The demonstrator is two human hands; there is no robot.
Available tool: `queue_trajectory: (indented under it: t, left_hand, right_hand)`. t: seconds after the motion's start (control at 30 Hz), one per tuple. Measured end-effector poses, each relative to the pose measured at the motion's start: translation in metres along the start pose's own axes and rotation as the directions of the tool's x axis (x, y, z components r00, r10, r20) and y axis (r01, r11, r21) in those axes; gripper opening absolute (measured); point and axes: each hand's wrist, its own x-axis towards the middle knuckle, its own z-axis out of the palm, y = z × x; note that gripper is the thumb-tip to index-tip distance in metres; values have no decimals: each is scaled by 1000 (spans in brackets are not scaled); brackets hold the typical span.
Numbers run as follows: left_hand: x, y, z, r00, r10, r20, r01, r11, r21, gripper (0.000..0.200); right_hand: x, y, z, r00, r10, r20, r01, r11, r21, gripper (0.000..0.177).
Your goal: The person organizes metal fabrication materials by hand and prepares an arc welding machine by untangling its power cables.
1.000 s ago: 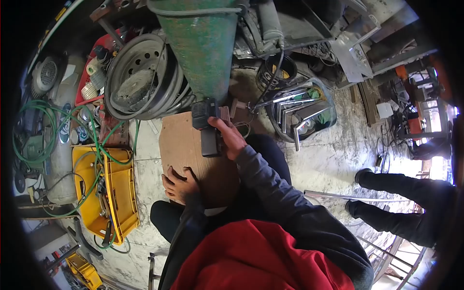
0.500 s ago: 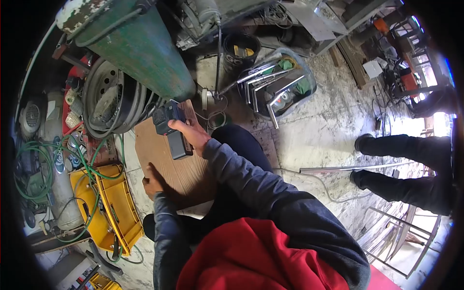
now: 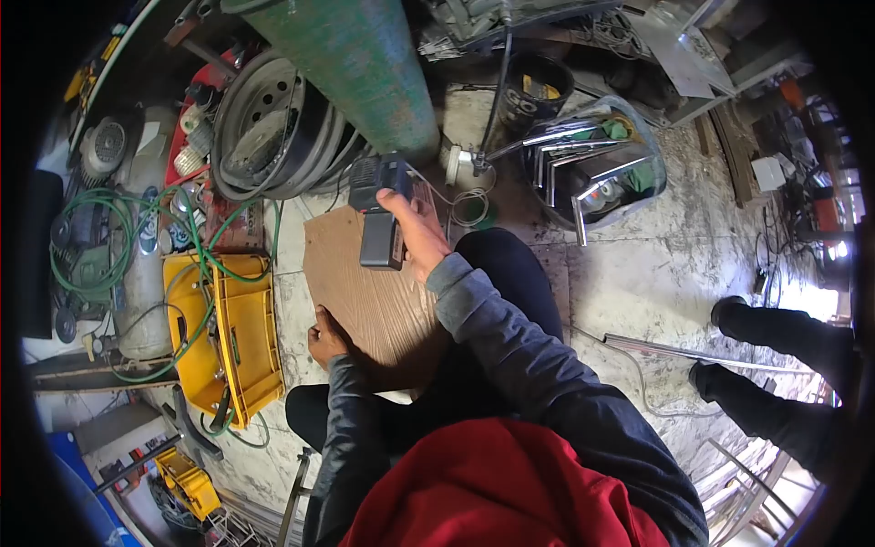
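My right hand (image 3: pixel 417 233) is wrapped round a black and grey cordless power tool (image 3: pixel 380 239) with a block-shaped battery. The tool is over the far part of a brown wood-grained board (image 3: pixel 369 287), whose near end lies by my legs. At the board's left edge is my left hand (image 3: pixel 326 340), its fingers bent against the edge, thumb side up. The tool's working end is hidden from view.
A yellow crate (image 3: pixel 251 351) lies left, crossed by a green hose (image 3: pixel 128 278). Ahead are a wheel rim (image 3: pixel 264 128) and a green cylinder (image 3: pixel 365 73). A tub (image 3: pixel 652 196) with bent metal tubes is right. Another person's legs (image 3: pixel 784 337) stand far right.
The whole view has shifted, so the surroundings sit further right in the picture. My right hand still holds the tool over the board, and my left hand stays at its left edge.
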Motion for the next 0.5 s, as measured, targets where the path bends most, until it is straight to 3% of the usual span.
queue_trajectory:
  t: [0.07, 0.1, 0.17, 0.2, 0.3, 0.37, 0.5]
  left_hand:
    - [-9, -10, -11, 998, 29, -54, -35, 992, -121, 64]
    - [-10, -13, -15, 998, 26, -63, -33, 993, -116, 64]
    - [-12, -19, -19, 1000, 2, -26, -10, 947, -320, 61]
    - [-11, -24, -19, 999, -7, -37, -5, 948, -319, 61]
    - [-12, -25, -23, 994, 8, -106, -27, 983, -182, 57]
    - [-11, -28, -27, 997, -36, -69, 26, 991, -131, 58]
    - [-16, -16, -33, 992, -78, -101, 72, 996, -60, 61]
  right_hand:
    - [-3, -1, 4, 997, -26, -78, 34, 994, 103, 37]
    - [-5, -3, 4, 997, -17, -73, 24, 994, 106, 37]
    - [-9, -7, 2, 994, 9, -108, -5, 999, 37, 32]
    - [-10, -10, -1, 1000, 3, -8, -3, 999, 50, 28]
    - [-2, -16, -12, 996, 92, 16, -93, 994, 58, 32]
    - [-7, -36, 3, 988, 135, -81, -127, 988, 88, 35]
    - [-2, -47, -10, 1000, -5, -26, 7, 998, 57, 56]
